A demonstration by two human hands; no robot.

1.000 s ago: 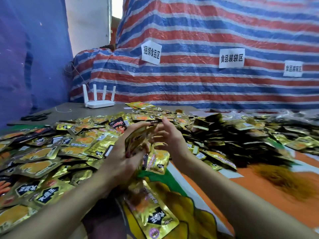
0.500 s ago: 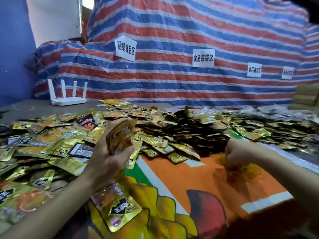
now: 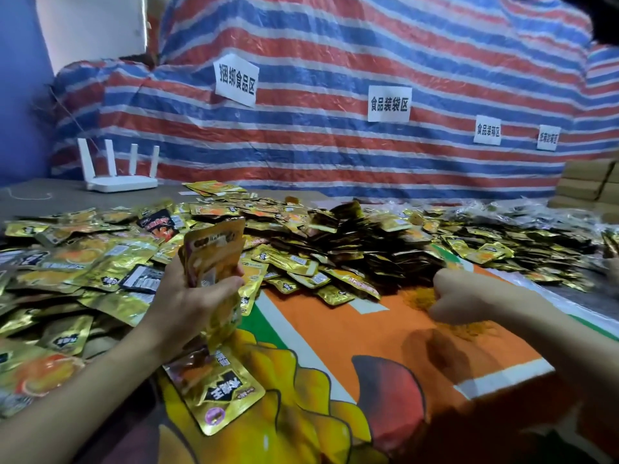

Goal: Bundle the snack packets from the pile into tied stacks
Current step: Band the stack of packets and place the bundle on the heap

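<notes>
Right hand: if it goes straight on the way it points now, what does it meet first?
The right hand points left and away: first the heap of yellow rubber bands, seemingly right at its knuckles, then the packet pile. Depth is unclear.

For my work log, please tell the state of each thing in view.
left hand, grips the stack of packets.
stack of packets, upright, not tied.
right hand, curled at the rubber bands; grip unclear.
pile of snack packets, loose, untied.
router, antennas up.
</notes>
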